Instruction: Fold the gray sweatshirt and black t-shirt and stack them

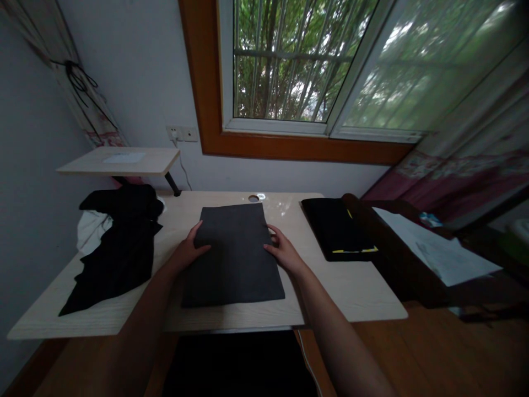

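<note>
A flat, dark grey rectangular board (235,264) lies over the middle of the desk in front of me. My left hand (190,251) grips its left edge, with the thumb on top and a finger along the side. On the opposite edge, my right hand (283,248) holds it the same way, thumb on the upper face; the tips of some fingers are hidden. To the right lies a folded black cloth (339,226) with yellow marks along its edge, apparently on a dark flat backing. Crumpled black cloth (124,242) is heaped at the left.
White cloth (93,230) shows beside the black heap. A small raised shelf (152,162) bears a paper at the back left of the pale desk (343,298). On the right, a dark wooden piece of furniture (397,259) carries white sheets (438,248). A window stands behind.
</note>
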A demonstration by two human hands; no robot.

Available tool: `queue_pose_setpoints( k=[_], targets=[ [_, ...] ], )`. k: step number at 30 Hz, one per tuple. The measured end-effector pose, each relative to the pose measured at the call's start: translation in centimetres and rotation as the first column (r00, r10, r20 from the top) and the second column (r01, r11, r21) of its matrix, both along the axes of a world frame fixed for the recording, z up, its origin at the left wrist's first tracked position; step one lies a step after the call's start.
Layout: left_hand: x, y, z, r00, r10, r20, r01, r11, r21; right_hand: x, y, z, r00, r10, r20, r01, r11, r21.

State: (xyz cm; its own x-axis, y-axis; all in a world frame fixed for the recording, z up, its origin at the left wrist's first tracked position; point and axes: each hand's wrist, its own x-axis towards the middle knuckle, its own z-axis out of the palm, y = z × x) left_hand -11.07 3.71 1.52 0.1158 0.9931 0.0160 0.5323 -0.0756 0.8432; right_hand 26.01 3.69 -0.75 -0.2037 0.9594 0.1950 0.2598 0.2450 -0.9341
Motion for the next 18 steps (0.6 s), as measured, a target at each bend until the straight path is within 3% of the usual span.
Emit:
queue_pose_setpoints(
  k=[4, 9, 18],
  targets=[
    [0.0, 0.0, -0.1, 0.998, 0.002, 0.064, -0.002, 1.000, 0.009, -0.1, -0.4, 0.4, 0.967, 0.012, -0.253, -0.059, 0.982, -0.179],
    [-0.3, -0.1, -0.2, 0.977, -0.010, 0.214, 0.013, 1.000, -0.014, -0.1, -0.6, 0.9, 0.908, 0.007, -0.419, -0.121, 0.962, -0.245],
    [-0.2, -1.0, 1.0, 0.951, 0.004, 0.308, 0.024, 0.996, -0.088, 0.2, -0.2, 0.7, 0.857, -0.003, -0.515, -0.170, 0.943, -0.288]
  ],
)
